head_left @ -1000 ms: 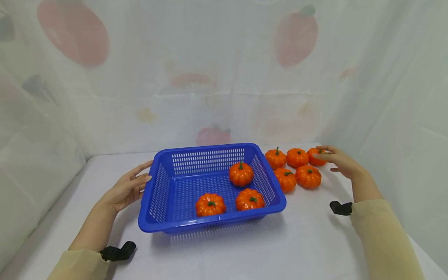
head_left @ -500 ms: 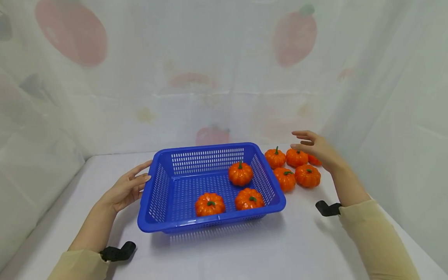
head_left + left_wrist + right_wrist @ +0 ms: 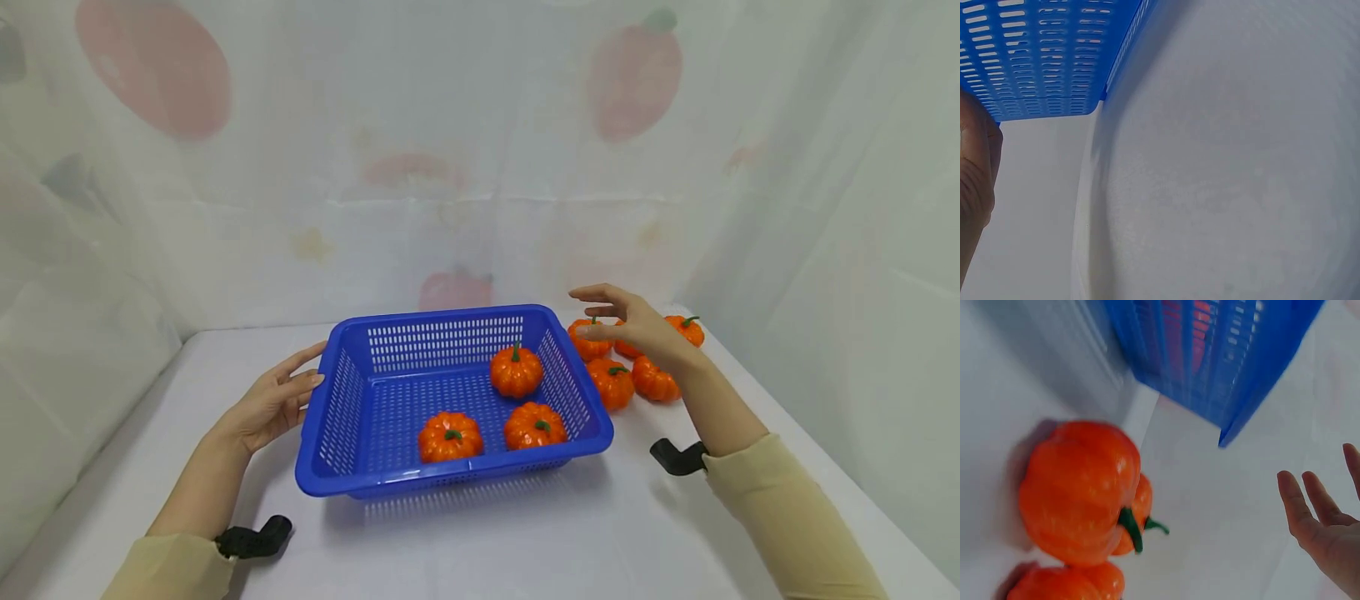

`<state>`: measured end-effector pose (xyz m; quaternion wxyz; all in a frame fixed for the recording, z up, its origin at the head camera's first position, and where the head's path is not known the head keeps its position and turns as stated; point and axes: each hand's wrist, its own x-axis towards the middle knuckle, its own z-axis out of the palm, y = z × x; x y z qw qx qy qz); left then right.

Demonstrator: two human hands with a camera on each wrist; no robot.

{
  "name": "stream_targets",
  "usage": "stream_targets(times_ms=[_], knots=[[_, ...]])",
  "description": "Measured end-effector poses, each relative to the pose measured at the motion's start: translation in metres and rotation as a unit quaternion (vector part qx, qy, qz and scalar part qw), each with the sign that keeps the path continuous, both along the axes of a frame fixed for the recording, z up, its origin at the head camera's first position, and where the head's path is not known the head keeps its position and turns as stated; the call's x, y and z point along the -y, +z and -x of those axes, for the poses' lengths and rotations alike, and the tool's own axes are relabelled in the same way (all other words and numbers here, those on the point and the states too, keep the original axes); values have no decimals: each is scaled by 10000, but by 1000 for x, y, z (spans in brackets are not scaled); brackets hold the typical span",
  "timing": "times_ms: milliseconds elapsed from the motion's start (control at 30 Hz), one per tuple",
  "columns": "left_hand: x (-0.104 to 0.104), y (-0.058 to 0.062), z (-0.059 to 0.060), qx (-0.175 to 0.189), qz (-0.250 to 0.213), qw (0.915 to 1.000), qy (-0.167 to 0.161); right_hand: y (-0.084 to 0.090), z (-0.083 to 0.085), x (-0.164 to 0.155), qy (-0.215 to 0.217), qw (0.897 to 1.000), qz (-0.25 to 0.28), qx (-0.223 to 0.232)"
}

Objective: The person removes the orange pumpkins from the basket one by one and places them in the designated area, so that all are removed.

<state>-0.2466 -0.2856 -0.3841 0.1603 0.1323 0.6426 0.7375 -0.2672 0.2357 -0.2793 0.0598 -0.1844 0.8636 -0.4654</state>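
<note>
While the left hand (image 3: pixel 272 406) rests flat against the basket (image 3: pixel 360 483), the right hand (image 3: pixel 637 327) hovers spread over pumpkins (image 3: pixel 611 383)

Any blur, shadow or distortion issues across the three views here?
Head view: sharp, soft even light, faint shadow under the basket. Left wrist: very close, mostly bare table, little detail. Right wrist: tilted, basket smeared, nearest pumpkin soft, right hand cut by the edge.
</note>
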Motion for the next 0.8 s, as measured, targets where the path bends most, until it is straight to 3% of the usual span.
stream_targets(times_ms=[500,800], knots=[[-2,2,-2,62,8,9999,95,-14,-15,64,1036,9930,139,544],[-3,3,-2,105,-24,9999,119,-22,-23,97,1234,9888,-68,838]])
